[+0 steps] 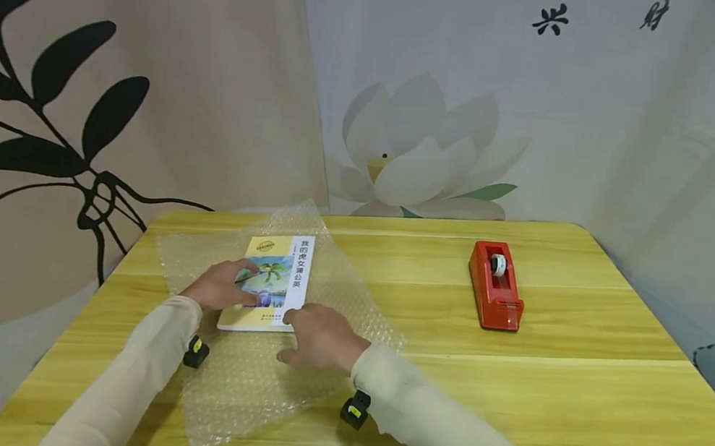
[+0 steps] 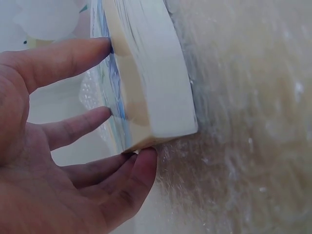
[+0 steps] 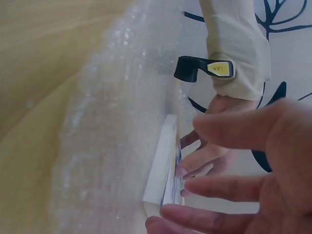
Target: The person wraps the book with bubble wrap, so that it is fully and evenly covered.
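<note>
A book (image 1: 269, 279) with a palm-tree picture and a white title strip lies face up on a sheet of bubble wrap (image 1: 249, 379). My left hand (image 1: 220, 285) is at the book's left side, thumb and a finger touching the cover, other fingertips (image 2: 146, 158) at the corner of its edge. My right hand (image 1: 322, 337) is at the lower right corner, fingers loosely extended with tips by the edge and the thumb apart from it. In the right wrist view, the pages of the book (image 3: 161, 170) stand slightly parted along the near edge.
A red tape dispenser (image 1: 497, 288) with a small roll stands on the right of the wooden table (image 1: 574, 406). Behind the table hangs a printed curtain (image 1: 227, 93) with leaves and a lotus. Bubble wrap reaches past the book on every side.
</note>
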A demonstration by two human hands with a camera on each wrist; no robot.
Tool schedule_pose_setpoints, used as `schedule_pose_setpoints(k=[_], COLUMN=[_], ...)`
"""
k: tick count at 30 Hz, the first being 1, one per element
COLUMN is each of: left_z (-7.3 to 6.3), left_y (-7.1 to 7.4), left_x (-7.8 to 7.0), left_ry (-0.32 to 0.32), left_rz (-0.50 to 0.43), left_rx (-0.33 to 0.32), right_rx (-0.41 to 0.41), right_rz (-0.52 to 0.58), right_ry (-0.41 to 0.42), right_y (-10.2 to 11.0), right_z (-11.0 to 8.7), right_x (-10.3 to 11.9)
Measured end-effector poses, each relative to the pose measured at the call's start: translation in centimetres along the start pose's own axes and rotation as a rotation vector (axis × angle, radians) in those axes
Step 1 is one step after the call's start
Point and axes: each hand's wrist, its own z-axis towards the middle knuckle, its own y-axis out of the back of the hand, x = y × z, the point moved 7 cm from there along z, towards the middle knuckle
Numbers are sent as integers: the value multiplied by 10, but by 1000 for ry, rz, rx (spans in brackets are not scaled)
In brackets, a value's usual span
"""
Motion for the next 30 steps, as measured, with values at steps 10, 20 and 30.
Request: schedule_pose_setpoints(k=[10,20,30], left_z=[-3,-3,-4], left_y=[0,-2,0], left_x=[-2,-6,0], left_ry=[5,-1,-12], left_rz=[15,35,55], left_rx=[-3,-10,3], right_rx=[46,141,246], right_rz=[-78,-153,-260], right_ry=[-7,88,270], right_y=[-12,-14,-31], right_z=[-4,-17,-46], right_x=[-4,-6,11])
